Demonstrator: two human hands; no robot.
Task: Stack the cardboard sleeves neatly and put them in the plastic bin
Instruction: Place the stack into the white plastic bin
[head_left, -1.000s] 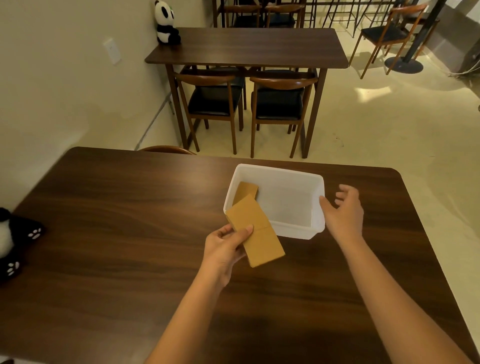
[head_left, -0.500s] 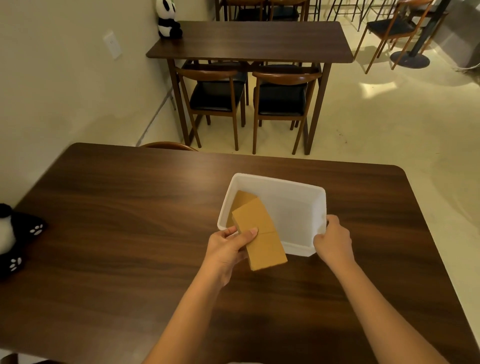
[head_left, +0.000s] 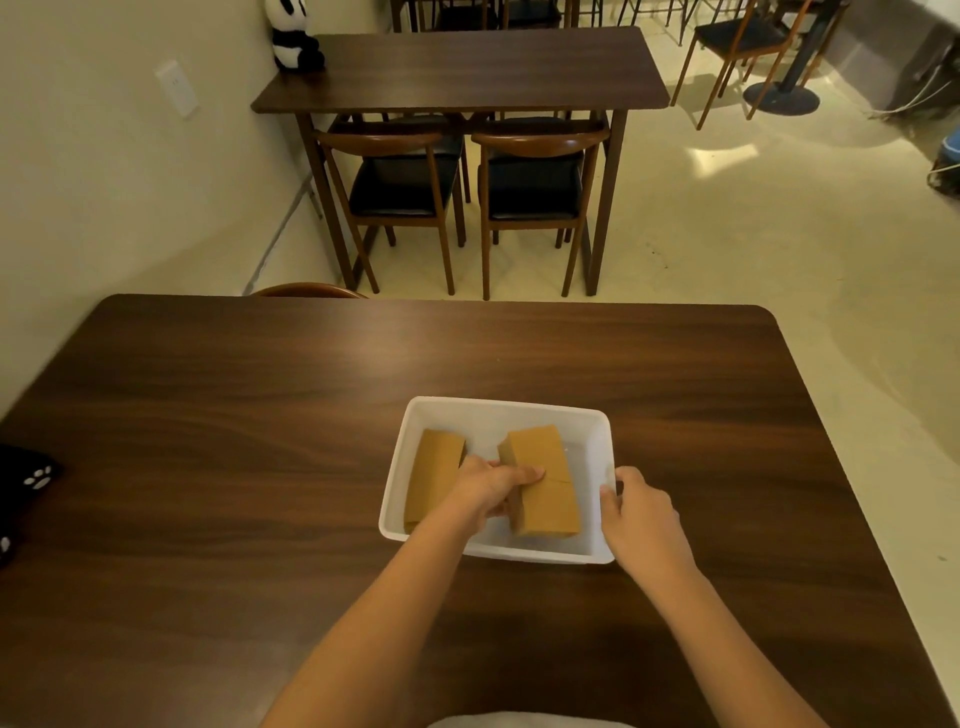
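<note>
A white plastic bin (head_left: 597, 426) stands on the dark wooden table in front of me. Inside it, on the left, lies a stack of brown cardboard sleeves (head_left: 434, 470). My left hand (head_left: 488, 486) reaches into the bin and grips a second stack of cardboard sleeves (head_left: 543, 480), held low over the bin's right half. My right hand (head_left: 636, 512) holds the bin's right rim near its front corner.
A black-and-white plush toy (head_left: 23, 488) sits at the table's left edge. Beyond the table's far edge stand a second wooden table (head_left: 467, 67), two chairs (head_left: 530, 182) and another plush panda (head_left: 293, 36). A wall runs along the left.
My left hand has carried the cardboard sleeves from the bin's near-left rim into the bin. My right hand, open a second ago, now grips the bin's right rim. The view tilted down.
</note>
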